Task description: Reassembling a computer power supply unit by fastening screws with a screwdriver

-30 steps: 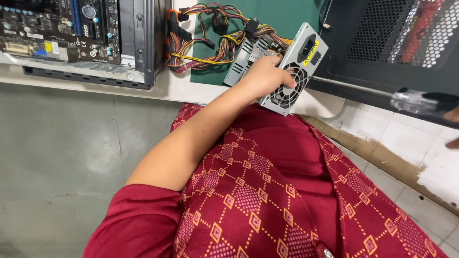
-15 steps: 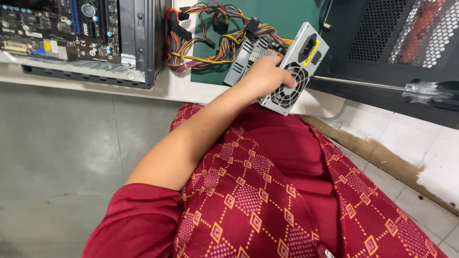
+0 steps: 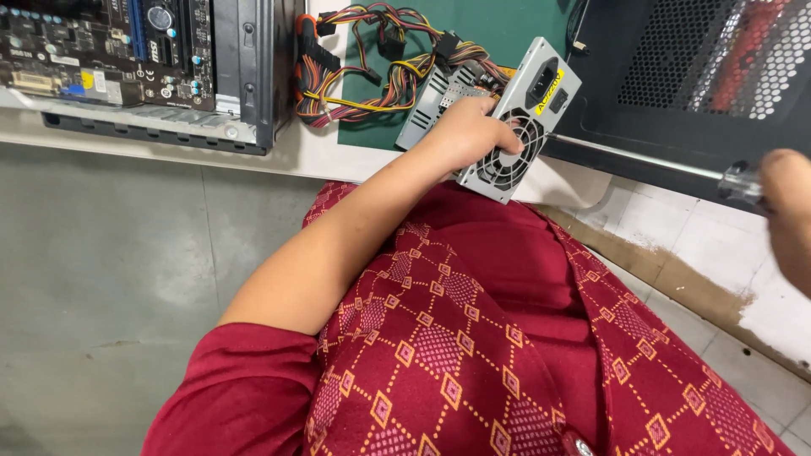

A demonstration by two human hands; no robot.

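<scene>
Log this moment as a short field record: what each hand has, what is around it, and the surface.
left hand: grips the grey power supply at its fan end
right hand: at the right edge, holding a clear handle; the rest of the tool is hidden
cables: coloured bundle running from the power supply, lying on the green mat
open case: left, circuit board visible inside
mesh panel: black, right of the power supply
surface: pale table

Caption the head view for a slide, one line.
Left hand grips a grey power supply unit at the table edge; right hand holds a clear-handled tool.
</scene>
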